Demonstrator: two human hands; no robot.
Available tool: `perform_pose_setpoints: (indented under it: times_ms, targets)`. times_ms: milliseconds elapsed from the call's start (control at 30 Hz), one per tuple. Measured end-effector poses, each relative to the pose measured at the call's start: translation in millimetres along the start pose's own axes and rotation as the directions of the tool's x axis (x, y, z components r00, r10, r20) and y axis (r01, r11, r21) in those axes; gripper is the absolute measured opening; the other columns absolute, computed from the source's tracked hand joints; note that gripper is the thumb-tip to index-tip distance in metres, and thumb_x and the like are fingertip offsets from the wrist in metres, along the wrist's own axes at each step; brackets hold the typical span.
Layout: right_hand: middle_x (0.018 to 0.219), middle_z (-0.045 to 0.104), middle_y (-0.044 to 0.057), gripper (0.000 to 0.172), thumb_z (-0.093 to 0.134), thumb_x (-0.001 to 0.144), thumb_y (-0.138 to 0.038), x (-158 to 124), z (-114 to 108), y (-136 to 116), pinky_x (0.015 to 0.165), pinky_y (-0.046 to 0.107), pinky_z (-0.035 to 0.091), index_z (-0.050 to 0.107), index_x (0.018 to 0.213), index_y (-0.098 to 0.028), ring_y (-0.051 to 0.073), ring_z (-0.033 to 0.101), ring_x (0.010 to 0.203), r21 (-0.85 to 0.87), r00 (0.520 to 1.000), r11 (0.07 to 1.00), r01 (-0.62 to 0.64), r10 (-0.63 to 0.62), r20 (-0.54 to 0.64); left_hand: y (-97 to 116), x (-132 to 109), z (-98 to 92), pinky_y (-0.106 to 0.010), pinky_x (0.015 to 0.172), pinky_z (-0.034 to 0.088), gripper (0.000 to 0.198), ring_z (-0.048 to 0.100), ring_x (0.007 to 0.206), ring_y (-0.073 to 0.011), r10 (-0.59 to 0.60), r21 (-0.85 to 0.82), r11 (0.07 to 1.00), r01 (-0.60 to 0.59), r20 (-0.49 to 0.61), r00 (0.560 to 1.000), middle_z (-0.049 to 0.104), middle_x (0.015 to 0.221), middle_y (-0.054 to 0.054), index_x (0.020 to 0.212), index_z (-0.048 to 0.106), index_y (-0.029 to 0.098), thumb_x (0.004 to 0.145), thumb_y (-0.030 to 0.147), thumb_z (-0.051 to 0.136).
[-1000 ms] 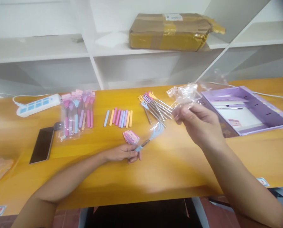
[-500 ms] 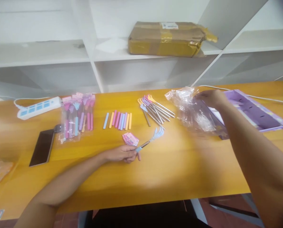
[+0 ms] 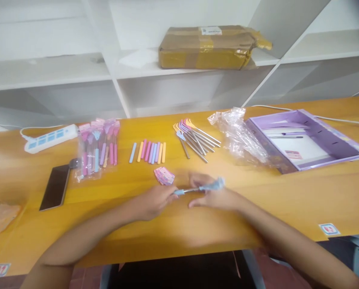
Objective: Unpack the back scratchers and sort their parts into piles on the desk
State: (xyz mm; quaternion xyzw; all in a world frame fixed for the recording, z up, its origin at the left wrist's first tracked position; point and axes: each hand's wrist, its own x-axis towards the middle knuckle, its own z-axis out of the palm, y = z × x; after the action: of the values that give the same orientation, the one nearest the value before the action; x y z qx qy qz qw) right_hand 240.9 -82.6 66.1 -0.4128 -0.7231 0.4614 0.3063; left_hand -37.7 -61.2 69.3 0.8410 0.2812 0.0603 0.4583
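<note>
My left hand (image 3: pixel 158 200) is closed round the light blue handle of a back scratcher (image 3: pixel 210 185), whose metal rod and blue claw head point right. My right hand (image 3: pixel 217 196) is at the claw end, thumb and fingers spread apart and slightly blurred; whether it touches the scratcher I cannot tell. Just beyond my left hand lies a small stack of pink cards (image 3: pixel 164 176). Farther back is a row of coloured handle sleeves (image 3: pixel 151 152). Right of them lies a pile of metal rods with coloured claw heads (image 3: pixel 197 138).
Clear plastic bags (image 3: pixel 239 134) lie beside an open purple box (image 3: pixel 348 140) at the right. On the left are bagged back scratchers (image 3: pixel 98 148), a phone (image 3: pixel 55 186) and a white power strip (image 3: pixel 51 138). A taped carton (image 3: pixel 208 48) sits on the shelf behind.
My right hand has moved from the plastic bags and purple box to the claw end of the scratcher. The scratcher, still in my left hand, has swung to nearly level.
</note>
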Motion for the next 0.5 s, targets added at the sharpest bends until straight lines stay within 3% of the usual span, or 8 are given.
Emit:
perform_pose_setpoints:
  times_ms: [100,233,367,433,500]
  targets:
    - [0.065,0.032,-0.004,0.062,0.06,0.105,-0.064,-11.1,44.6,-9.3,0.057,0.029,0.023,0.036,0.065,-0.022,0.012,0.029,0.06,0.189,0.998,0.98,-0.06,0.063,-0.01,7.4,-6.4,19.9,-0.03,0.065,0.042,0.033,0.058,0.073,-0.0194,0.099,0.428,0.902,-0.056,-0.08,0.992,0.064,0.087,-0.005,0.101,0.059,0.018,0.118,0.033,0.035]
    - [0.059,0.028,-0.004,0.072,0.059,0.098,-0.08,-10.0,61.6,-8.0,0.056,0.03,0.019,0.037,0.061,-0.022,0.011,0.025,0.058,0.388,0.967,0.896,-0.214,0.25,-0.045,4.6,-8.2,36.8,-0.031,0.06,0.045,0.032,0.063,0.071,-0.0214,0.325,0.704,0.704,-0.097,-0.199,0.924,0.067,0.083,-0.007,0.101,0.062,0.016,0.117,0.023,0.035]
    - [0.056,0.021,-0.009,0.076,0.072,0.09,-0.079,-11.7,68.8,-3.9,0.049,0.028,0.012,0.029,0.062,-0.023,0.007,0.015,0.05,0.705,0.915,0.611,-0.361,0.379,0.14,2.8,-6.5,36.1,-0.033,0.052,0.038,0.035,0.06,0.065,-0.0211,0.413,0.797,0.601,-0.064,-0.24,0.879,0.063,0.075,-0.006,0.091,0.061,0.017,0.117,0.028,0.041]
    - [0.058,0.019,-0.011,0.074,0.08,0.086,-0.073,-15.7,71.0,-3.2,0.046,0.026,0.008,0.028,0.067,-0.024,0.005,0.011,0.049,0.796,0.891,0.451,-0.404,0.389,0.232,4.0,-5.1,35.6,-0.033,0.052,0.036,0.036,0.058,0.063,-0.0206,0.426,0.816,0.576,-0.054,-0.243,0.871,0.061,0.072,-0.005,0.088,0.061,0.017,0.117,0.029,0.043]
    - [0.059,0.019,-0.012,0.072,0.084,0.085,-0.068,-21.0,71.9,-3.6,0.045,0.024,0.006,0.03,0.069,-0.024,0.004,0.009,0.049,0.842,0.884,0.362,-0.399,0.397,0.248,6.4,-3.5,35.6,-0.033,0.052,0.034,0.035,0.057,0.062,-0.02,0.428,0.826,0.562,-0.047,-0.242,0.871,0.06,0.071,-0.004,0.088,0.061,0.018,0.116,0.027,0.043]
